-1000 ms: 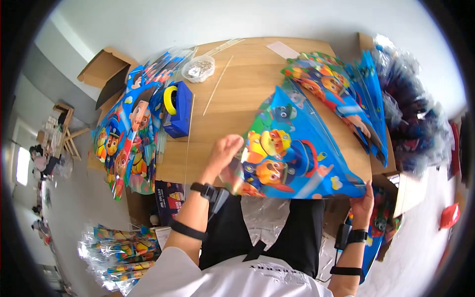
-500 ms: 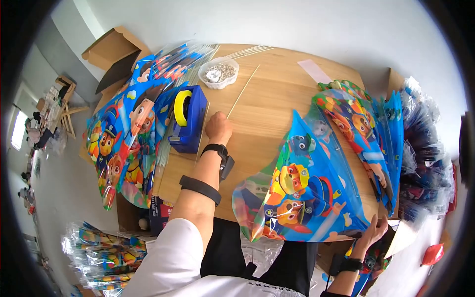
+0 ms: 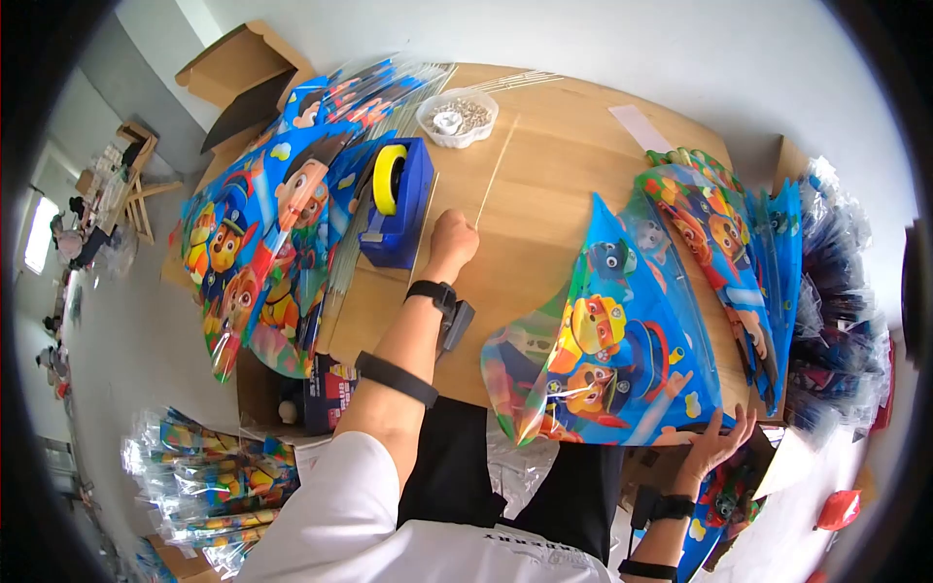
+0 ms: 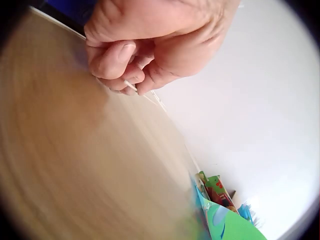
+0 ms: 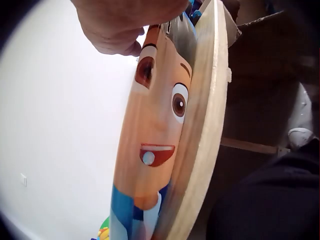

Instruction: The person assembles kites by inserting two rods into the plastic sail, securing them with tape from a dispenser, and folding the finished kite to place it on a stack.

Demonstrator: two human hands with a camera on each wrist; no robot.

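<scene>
Over the middle of the table point(image 3: 554, 146), my left hand point(image 3: 454, 240) pinches the near end of a thin pale stick point(image 3: 500, 165). The left wrist view shows the stick's tip point(image 4: 131, 86) between curled fingers. A triangular blue kite point(image 3: 641, 340) with cartoon dogs lies to the right, its lower edge at the table's front edge and its clear-looking left flap spread out. My right hand point(image 3: 717, 445) rests at the kite's lower right corner with fingers spread. In the right wrist view, a printed face on the kite point(image 5: 160, 122) bends along the wooden table edge point(image 5: 207, 115).
Left of my left hand stands a blue tape dispenser point(image 3: 416, 209) with yellow tape. A plastic bowl point(image 3: 455, 142) of small parts sits behind it. Printed kites point(image 3: 233, 248) pile up at the left, more kites point(image 3: 714, 228) at the right. Plastic-wrapped bundles point(image 3: 209, 496) lie lower left.
My left hand has let go of the kite's left side and moved up and left to the stick, now pinching it. The kite has settled flatter; my right hand's fingers have spread at its corner.
</scene>
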